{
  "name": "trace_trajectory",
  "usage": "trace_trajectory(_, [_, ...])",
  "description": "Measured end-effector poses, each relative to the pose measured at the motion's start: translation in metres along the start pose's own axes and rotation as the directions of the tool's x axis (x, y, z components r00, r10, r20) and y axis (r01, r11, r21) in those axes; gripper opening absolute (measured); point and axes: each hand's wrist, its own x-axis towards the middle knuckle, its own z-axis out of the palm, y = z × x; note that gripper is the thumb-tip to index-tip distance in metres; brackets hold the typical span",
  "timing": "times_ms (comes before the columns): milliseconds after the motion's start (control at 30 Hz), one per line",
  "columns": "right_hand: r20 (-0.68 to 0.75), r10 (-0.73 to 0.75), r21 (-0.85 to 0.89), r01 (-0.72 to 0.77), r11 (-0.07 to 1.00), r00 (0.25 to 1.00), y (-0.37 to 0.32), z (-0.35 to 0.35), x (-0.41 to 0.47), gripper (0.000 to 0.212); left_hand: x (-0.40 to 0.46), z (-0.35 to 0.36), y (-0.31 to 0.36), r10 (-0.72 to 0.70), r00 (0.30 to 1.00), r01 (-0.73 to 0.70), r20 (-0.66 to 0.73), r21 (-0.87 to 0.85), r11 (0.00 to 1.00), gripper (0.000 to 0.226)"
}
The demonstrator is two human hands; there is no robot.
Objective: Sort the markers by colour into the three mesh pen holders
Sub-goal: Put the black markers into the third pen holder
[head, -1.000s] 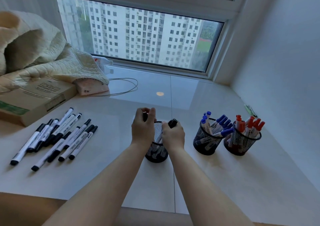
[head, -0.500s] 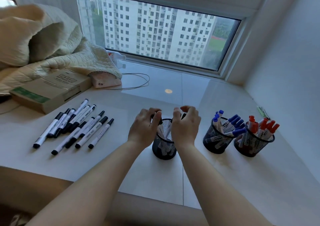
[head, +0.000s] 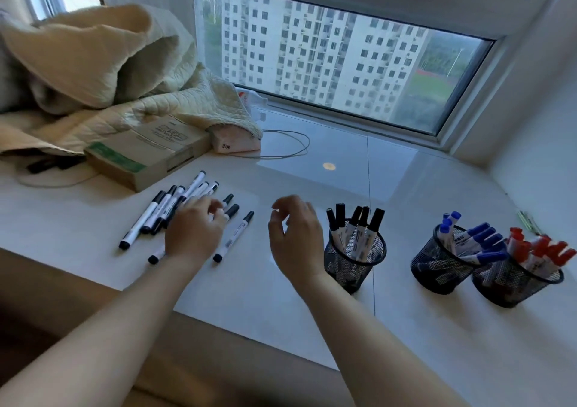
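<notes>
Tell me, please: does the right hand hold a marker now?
No, the right hand hangs empty with loosely curled fingers between the loose black markers and the nearest mesh holder.

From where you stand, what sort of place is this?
Probably a room in a high-rise flat: a glossy white window ledge serves as a desk, a crumpled cream quilted blanket lies on it, and tall white apartment blocks fill the window.

Both bare arms reach forward. The left hand [head: 195, 233] is at 10 o'clock, fingers down. The right hand [head: 295, 236], beside it at 3 o'clock, hangs loose, holding nothing.
</notes>
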Motion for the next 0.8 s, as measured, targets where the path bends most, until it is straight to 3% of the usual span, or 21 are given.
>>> trace_trajectory(67, [0.200, 0.205, -0.056, -0.198, 0.979, 0.958, 0.006, 0.020, -0.001, 0.016, 0.004, -0.005, -0.020, -0.052, 0.999, 0.052, -0.001, 0.109, 0.993, 0.019])
trace_trajectory(133, [0.332, 0.410, -0.175, -0.372, 0.912, 0.850, 0.009, 0.037, -0.001, 0.021, 0.006, -0.007, -0.034, -0.096, 0.995, 0.092, 0.021, 0.166, 0.982, 0.020])
trace_trajectory(200, [0.396, 0.497, -0.287, -0.411, 0.866, 0.772, 0.012, 0.054, 0.001, 0.026, 0.005, -0.006, -0.043, -0.112, 0.992, 0.100, 0.055, 0.186, 0.978, 0.022])
trace_trajectory(333, [0.456, 0.576, -0.357, -0.453, 0.817, 0.678, 0.010, 0.087, 0.012, 0.040, 0.006, -0.001, -0.049, -0.092, 0.993, 0.079, 0.069, 0.172, 0.982, 0.028])
trace_trajectory(500, [0.479, 0.623, -0.366, -0.504, 0.782, 0.619, 0.003, 0.118, 0.030, 0.054, 0.010, 0.004, -0.049, -0.074, 0.995, 0.061, 0.073, 0.166, 0.984, 0.035])
trace_trajectory(800, [0.489, 0.663, -0.422, -0.511, 0.749, 0.567, 0.011, 0.141, 0.053, 0.061, 0.016, 0.008, -0.048, -0.067, 0.995, 0.055, 0.070, 0.155, 0.986, 0.040])
